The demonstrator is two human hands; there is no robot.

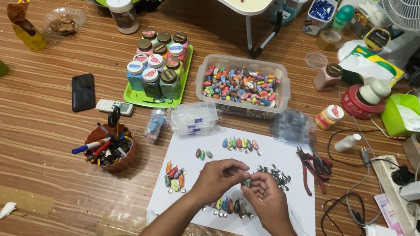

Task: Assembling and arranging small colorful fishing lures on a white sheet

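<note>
Paper: white sheet (pixel 284 216) on the striped wooden tabletop (pixel 22 120), so I read the small pieces against it.
Left hand (pixel 218 177): fingers pinched shut on a small dark bead (pixel 247 182).
Right hand (pixel 266 198): fingers closed on the same bead, held above the sheet's middle.
Far: clear tub (pixel 242 86) of glossy coloured beads.
Right: red-handled pliers (pixel 314 167).

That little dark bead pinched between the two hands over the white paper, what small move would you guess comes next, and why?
Probably setting it down in the row of small coloured oval beads just below the hands. The left hand and right hand both pinch the small dark oval bead above the white paper sheet, where similar beads already lie sorted in groups.
</note>
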